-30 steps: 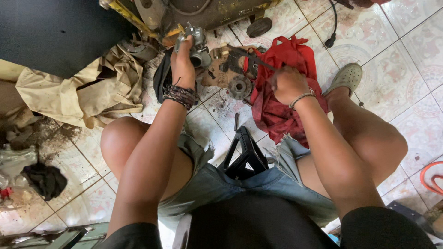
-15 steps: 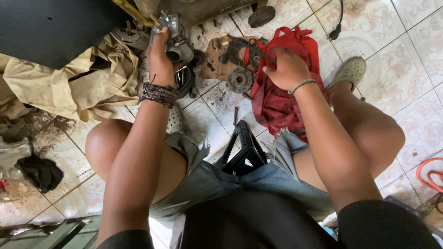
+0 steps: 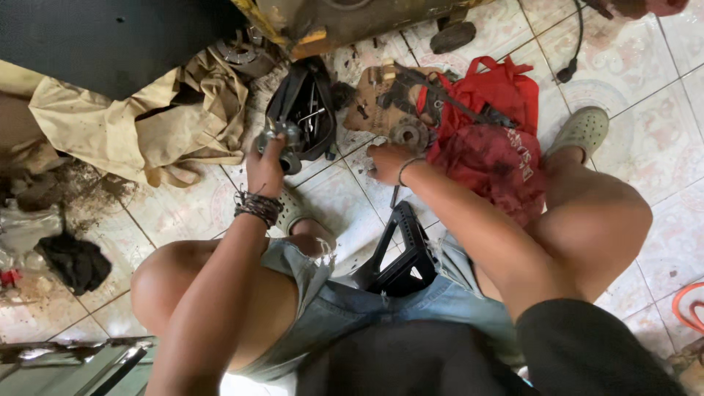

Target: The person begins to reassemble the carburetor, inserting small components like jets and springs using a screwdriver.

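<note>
My left hand [image 3: 265, 165] grips a small grey metal engine part [image 3: 281, 141] and holds it just above an open black tool pouch [image 3: 304, 110] with tools inside. My right hand [image 3: 387, 160], with a thin bracelet on the wrist, reaches down to the tiled floor beside a round metal gear [image 3: 409, 134]; whether it holds anything is hidden. Dark beaded bracelets wrap my left wrist. A red cloth bag [image 3: 493, 139] lies right of that hand, against my right knee. I sit on a low black plastic stool [image 3: 405, 253].
A crumpled tan cloth [image 3: 125, 125] lies at the left, with a dirt patch and a black rag [image 3: 73, 260] below it. A yellow machine frame [image 3: 345, 18] stands at the top. Brown cardboard with metal parts [image 3: 381, 95] sits above the gear. An orange hose [image 3: 689, 304] curls at the right edge.
My left hand has come down from the machine with the metal part, toward the black pouch. My right hand has left the red bag and dropped to the floor beside the gear.
</note>
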